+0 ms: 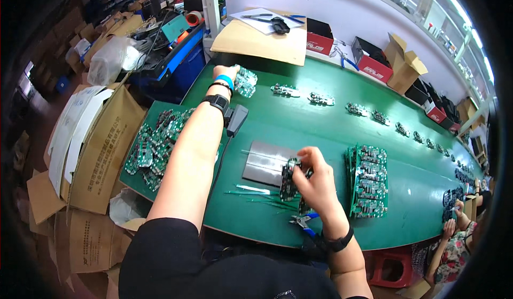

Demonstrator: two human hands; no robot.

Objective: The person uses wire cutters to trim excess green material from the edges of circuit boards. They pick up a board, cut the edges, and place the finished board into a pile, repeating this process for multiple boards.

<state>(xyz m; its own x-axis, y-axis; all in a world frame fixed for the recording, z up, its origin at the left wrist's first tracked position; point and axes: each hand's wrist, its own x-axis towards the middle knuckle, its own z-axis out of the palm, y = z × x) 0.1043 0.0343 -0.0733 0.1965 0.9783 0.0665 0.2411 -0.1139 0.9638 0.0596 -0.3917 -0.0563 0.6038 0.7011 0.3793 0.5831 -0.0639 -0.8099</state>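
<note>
My left hand (227,73) is stretched out to the far left of the green bench, its fingers closed on the edge of a green circuit board (246,82). Near the front, my right hand (320,185) grips a narrow circuit board (289,180) with dark parts, partly hidden by the fingers. This board is over the right side of a grey metal plate (259,162). Thin green board strips (256,193) lie in front of the plate. Blue-handled cutters (304,224) rest at the near edge, beside my right wrist.
A heap of circuit boards (155,144) is at left. Stacked green panels (368,184) stand right of my right hand. Single boards (321,99) form a row toward the far right, where another person's hands (450,227) work. Cardboard (256,42) and red boxes (371,66) line the back.
</note>
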